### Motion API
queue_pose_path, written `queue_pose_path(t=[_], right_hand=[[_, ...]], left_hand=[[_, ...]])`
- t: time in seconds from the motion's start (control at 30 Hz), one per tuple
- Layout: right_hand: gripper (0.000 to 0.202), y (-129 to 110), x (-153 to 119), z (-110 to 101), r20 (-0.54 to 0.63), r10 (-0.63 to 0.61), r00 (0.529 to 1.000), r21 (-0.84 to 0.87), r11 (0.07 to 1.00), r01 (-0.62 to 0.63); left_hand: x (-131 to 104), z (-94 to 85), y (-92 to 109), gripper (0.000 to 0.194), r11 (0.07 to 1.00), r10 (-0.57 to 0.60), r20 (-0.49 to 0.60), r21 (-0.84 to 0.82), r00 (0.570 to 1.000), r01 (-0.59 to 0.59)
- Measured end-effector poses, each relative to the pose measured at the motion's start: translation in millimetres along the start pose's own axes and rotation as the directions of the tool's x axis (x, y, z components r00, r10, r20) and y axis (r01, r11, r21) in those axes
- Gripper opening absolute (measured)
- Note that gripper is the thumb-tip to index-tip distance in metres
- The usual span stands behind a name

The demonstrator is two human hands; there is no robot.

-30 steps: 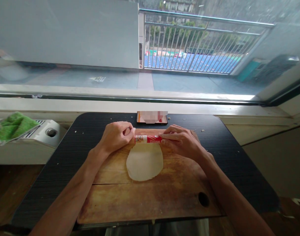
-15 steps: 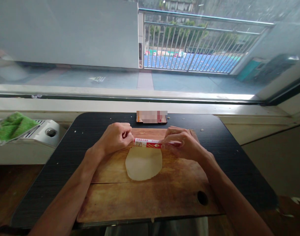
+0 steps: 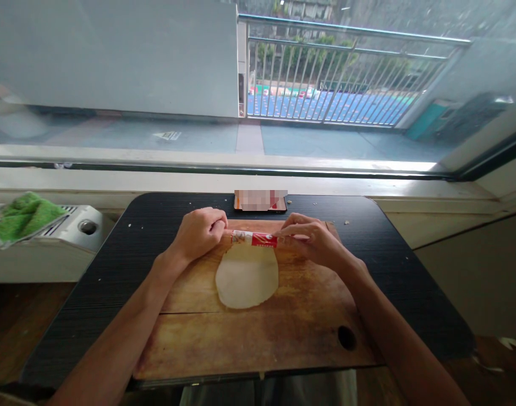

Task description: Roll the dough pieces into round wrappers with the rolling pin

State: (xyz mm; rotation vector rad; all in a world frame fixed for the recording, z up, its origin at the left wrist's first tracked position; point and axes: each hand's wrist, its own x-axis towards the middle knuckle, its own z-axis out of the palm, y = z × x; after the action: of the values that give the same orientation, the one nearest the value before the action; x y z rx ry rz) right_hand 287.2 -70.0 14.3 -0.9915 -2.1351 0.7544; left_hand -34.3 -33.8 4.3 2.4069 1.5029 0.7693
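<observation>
A flat, roundish sheet of dough lies on a wooden cutting board. Across its far edge sits a rolling pin, its middle wrapped in a red and white printed label. My left hand is closed at the pin's left end, fingers curled. At the right end, my right hand has its fingers bent over the pin. Both hands partly hide the pin's ends.
The board rests on a black table with small white crumbs. A phone-like flat object, its top blurred out, lies at the far edge by the windowsill. A green cloth is on a white unit at the left.
The rolling pin has moved slightly away from me toward the far edge of the dough and turned, so its label shows differently. Both hands moved with it.
</observation>
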Motion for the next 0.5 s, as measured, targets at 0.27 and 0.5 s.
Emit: queue_pose_path(t=[0.27,0.5], right_hand=[[0.017,-2.9,-1.1,-2.4,0.029,0.000,1.000,0.036,0.999,-0.001],[0.016,-8.9,0.2,-0.9,0.017,-0.024,1.000,-0.006,1.000,0.024]], left_hand=[[1.3,-9.9,-0.5,0.024,0.989,0.118,0.081,-0.099,0.990,-0.110],[0.2,-16.1,5.4,0.022,0.994,0.101,0.170,-0.068,0.980,-0.091]])
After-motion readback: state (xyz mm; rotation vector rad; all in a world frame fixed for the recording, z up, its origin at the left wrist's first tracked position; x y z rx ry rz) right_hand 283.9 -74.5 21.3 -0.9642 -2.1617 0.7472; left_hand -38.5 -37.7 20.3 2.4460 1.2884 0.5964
